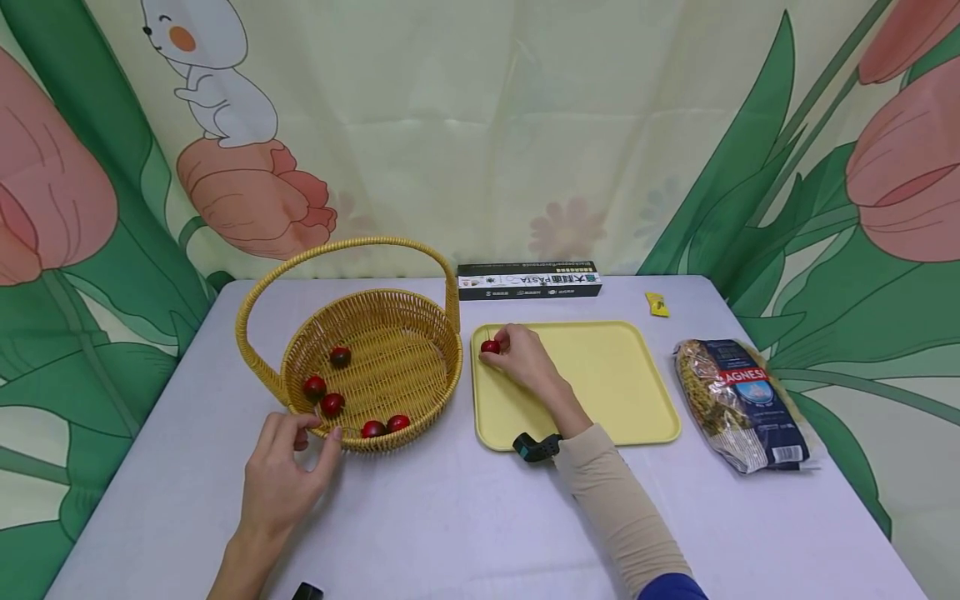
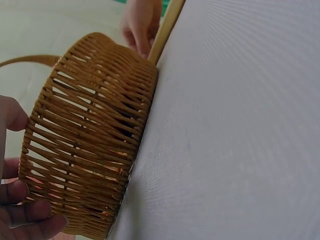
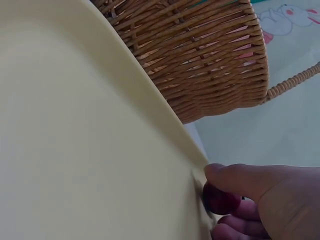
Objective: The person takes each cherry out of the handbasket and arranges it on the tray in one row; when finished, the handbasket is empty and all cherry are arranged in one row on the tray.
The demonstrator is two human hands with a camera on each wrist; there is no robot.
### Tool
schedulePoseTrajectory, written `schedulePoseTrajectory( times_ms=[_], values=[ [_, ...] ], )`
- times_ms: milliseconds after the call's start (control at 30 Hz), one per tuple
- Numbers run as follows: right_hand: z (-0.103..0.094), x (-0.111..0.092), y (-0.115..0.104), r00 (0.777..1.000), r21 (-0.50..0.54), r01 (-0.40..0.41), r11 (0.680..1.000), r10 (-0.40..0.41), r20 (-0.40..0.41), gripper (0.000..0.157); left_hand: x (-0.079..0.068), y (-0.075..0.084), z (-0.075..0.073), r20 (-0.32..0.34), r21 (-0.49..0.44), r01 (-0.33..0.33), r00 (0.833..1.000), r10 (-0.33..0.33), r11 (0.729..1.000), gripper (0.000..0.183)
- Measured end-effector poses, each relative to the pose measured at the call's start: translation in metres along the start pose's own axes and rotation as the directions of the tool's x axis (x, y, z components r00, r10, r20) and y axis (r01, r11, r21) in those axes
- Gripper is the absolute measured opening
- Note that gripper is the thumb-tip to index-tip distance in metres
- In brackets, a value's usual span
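A round wicker basket (image 1: 384,358) with a tall arched handle stands at the left, several dark red cherries (image 1: 333,405) lying inside it. My left hand (image 1: 288,475) grips the near left rim, its thumb on one side and its fingertips round the weave (image 2: 80,145). Over the far left corner of a pale yellow tray (image 1: 585,383), my right hand (image 1: 525,358) pinches a single cherry (image 1: 490,346) between thumb and fingers. In the right wrist view that cherry (image 3: 220,199) sits close against the tray's surface, partly covered by the thumb.
Behind the tray lies a long black pasta box (image 1: 528,281). A small yellow packet (image 1: 657,304) is at the back right, and a bag of pasta (image 1: 742,404) lies right of the tray. A printed curtain (image 1: 465,125) hangs behind the white-covered table (image 1: 450,533).
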State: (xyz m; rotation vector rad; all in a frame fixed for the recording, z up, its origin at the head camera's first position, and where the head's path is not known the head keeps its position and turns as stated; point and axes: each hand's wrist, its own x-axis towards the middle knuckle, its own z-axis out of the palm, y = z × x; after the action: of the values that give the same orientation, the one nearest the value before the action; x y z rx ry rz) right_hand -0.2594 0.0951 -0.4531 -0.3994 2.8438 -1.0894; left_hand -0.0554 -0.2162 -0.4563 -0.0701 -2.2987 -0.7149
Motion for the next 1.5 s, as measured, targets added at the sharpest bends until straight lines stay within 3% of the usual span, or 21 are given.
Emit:
schedulePoseTrajectory(
  times_ms=[333,533,700,933,1067,1200,1333,1500],
  values=[
    [-0.017,-0.004,-0.014,0.999,0.044,0.005,0.999,-0.003,-0.052,0.056,0.000,0.000,0.000,0.009,0.003,0.019,1.000,-0.019,1.000,0.029],
    [-0.031,-0.009,-0.027,0.989,0.096,0.124,0.988,-0.115,-0.094,0.054,0.000,0.000,0.000,0.002,-0.001,0.007,1.000,-0.007,1.000,0.028],
    [-0.037,-0.014,-0.042,0.966,0.132,0.245,0.960,-0.231,-0.116,0.044,-0.001,0.000,0.001,-0.001,-0.003,-0.002,1.000,0.002,1.000,0.028],
    [-0.038,-0.018,-0.070,0.924,0.160,0.381,0.910,-0.377,-0.058,0.038,-0.001,0.001,0.000,0.003,0.000,-0.001,1.000,0.001,1.000,0.028],
    [-0.033,-0.015,-0.084,0.886,0.158,0.453,0.878,-0.462,0.028,0.040,0.000,0.000,0.000,0.000,0.002,-0.006,1.000,0.006,1.000,0.028],
    [-0.026,-0.009,-0.095,0.831,0.136,0.524,0.841,-0.540,0.136,0.040,0.000,-0.001,0.001,-0.001,0.005,-0.012,1.000,0.012,1.000,0.029],
    [-0.017,0.000,-0.106,0.780,0.137,0.539,0.831,-0.554,0.291,0.042,0.000,-0.001,0.001,-0.003,0.009,-0.014,1.000,0.014,1.000,0.029],
    [0.002,0.015,-0.113,0.699,0.186,0.527,0.829,-0.547,0.460,0.045,0.000,-0.002,0.000,-0.004,0.014,-0.012,1.000,0.012,1.000,0.028]
  ],
)
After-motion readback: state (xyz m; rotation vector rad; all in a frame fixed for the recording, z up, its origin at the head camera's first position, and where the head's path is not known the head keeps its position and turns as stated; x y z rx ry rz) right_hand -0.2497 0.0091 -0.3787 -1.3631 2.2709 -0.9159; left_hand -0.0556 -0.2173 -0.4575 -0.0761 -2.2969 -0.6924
